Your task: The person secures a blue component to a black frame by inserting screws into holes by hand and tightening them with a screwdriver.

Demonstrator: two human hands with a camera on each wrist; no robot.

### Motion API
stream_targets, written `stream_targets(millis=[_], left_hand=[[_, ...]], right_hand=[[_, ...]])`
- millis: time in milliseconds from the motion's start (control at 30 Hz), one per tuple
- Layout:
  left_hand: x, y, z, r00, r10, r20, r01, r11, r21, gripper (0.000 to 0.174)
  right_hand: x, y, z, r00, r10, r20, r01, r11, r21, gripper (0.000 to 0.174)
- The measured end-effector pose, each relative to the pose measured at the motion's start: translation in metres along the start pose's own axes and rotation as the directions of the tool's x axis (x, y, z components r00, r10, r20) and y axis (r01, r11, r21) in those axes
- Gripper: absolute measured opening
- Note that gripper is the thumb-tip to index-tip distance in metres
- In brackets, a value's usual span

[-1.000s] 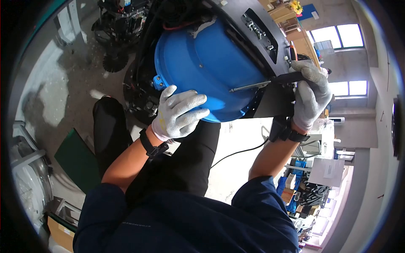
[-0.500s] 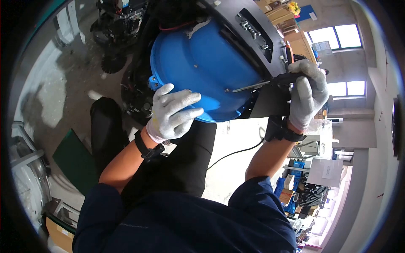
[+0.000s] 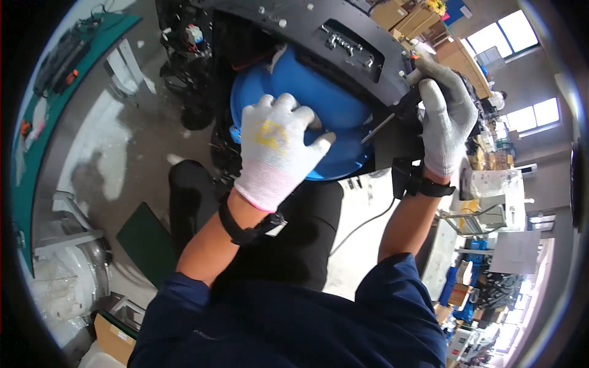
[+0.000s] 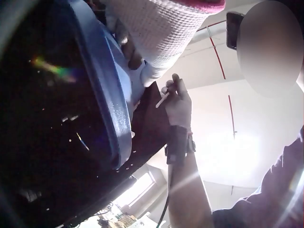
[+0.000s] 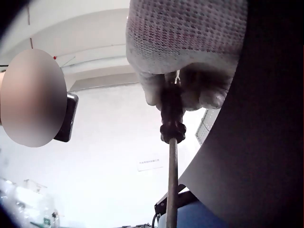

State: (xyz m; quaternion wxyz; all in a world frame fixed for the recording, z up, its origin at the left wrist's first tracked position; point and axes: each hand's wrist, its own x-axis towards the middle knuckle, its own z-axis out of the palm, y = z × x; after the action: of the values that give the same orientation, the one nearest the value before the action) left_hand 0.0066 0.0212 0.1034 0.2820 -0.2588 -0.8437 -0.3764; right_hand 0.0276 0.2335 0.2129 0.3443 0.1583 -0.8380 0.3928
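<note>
The right hand [image 3: 449, 116], in a pale glove, grips a screwdriver by its dark handle [image 5: 172, 111]; its metal shaft [image 5: 172, 180] points down toward the blue part in the right wrist view. In the head view that shaft [image 3: 378, 129] reaches over the blue rounded part [image 3: 337, 101]. The gloved left hand [image 3: 276, 144] lies over the blue part, back of the hand up, fingers bent toward its surface; whether it holds anything beneath is hidden. In the left wrist view the left fingers are beside the blue rim [image 4: 111, 95].
A black panel [image 3: 294, 27] with a slot of metal fittings borders the blue part. Dark machinery [image 3: 187, 67] stands to the left, with a green-topped table [image 3: 37, 141] beyond. A green board [image 3: 147, 242] lies near the legs. Shelves and boxes are at the right.
The left hand has moved from the blue part's lower left edge onto its middle, turning its back upward. The screwdriver tip has shifted right. The head view has shifted, showing the green-topped table.
</note>
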Motion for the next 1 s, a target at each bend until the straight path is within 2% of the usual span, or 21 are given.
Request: stream_targets(millis=[100,200,267,300,367,400,467,533,600,700,800,867,1000], left_hand=[[0.006,0.005,-0.007,0.991,-0.049,0.123,0.037,0.995,0.094,0.029],[0.006,0.008,-0.002,0.992,-0.036,0.12,0.029,0.997,0.066,0.023],[0.007,0.01,-0.001,0.993,-0.033,0.112,0.025,0.997,0.066,0.019],[0.008,0.011,-0.001,0.994,-0.022,0.108,0.015,0.997,0.071,0.018],[0.008,0.012,0.0,0.992,0.009,0.125,-0.021,0.995,0.096,0.018],[0.009,0.012,0.0,0.994,0.008,0.111,-0.016,0.997,0.069,0.018],[0.008,0.01,0.002,0.992,0.034,0.119,-0.041,0.997,0.061,0.018],[0.007,0.007,0.003,0.996,0.053,0.068,-0.053,0.999,0.005,0.019],[0.008,0.008,0.002,0.994,0.076,0.082,-0.076,0.997,0.004,0.019],[0.012,0.01,0.002,0.992,0.087,0.088,-0.089,0.996,0.016,0.017],[0.021,0.018,-0.011,0.998,0.067,0.022,-0.066,0.997,-0.045,0.011],[0.029,0.017,-0.02,0.994,0.092,-0.064,-0.1,0.986,-0.134,0.009],[0.051,0.008,-0.044,0.974,0.03,-0.226,-0.071,0.982,-0.177,0.009]], right_hand=[[-0.001,-0.003,-0.001,0.997,0.071,0.001,-0.071,0.997,0.029,0.022],[-0.004,-0.003,-0.002,0.995,0.102,-0.008,-0.101,0.99,0.102,0.021],[-0.004,0.002,-0.005,0.998,0.057,0.003,-0.057,0.996,0.067,0.021],[-0.004,0.002,-0.005,0.998,0.057,-0.026,-0.055,0.995,0.089,0.021],[-0.005,0.0,-0.005,0.999,0.038,0.009,-0.038,0.993,0.109,0.021],[-0.004,0.0,-0.006,0.999,0.046,-0.023,-0.042,0.991,0.129,0.021],[-0.003,0.0,-0.007,0.999,-0.035,0.035,0.033,0.998,0.051,0.021],[-0.004,0.001,-0.008,1.0,-0.022,0.004,0.022,0.998,0.067,0.021],[-0.004,0.004,-0.008,0.996,-0.087,0.034,0.086,0.995,0.047,0.022],[-0.003,0.012,-0.009,0.993,-0.113,0.044,0.108,0.989,0.103,0.023],[-0.005,0.013,-0.008,0.991,-0.118,0.056,0.112,0.988,0.104,0.022],[-0.004,0.015,-0.007,0.989,-0.137,0.046,0.134,0.988,0.078,0.022],[-0.003,0.01,-0.007,0.989,-0.133,0.058,0.124,0.982,0.14,0.022]])
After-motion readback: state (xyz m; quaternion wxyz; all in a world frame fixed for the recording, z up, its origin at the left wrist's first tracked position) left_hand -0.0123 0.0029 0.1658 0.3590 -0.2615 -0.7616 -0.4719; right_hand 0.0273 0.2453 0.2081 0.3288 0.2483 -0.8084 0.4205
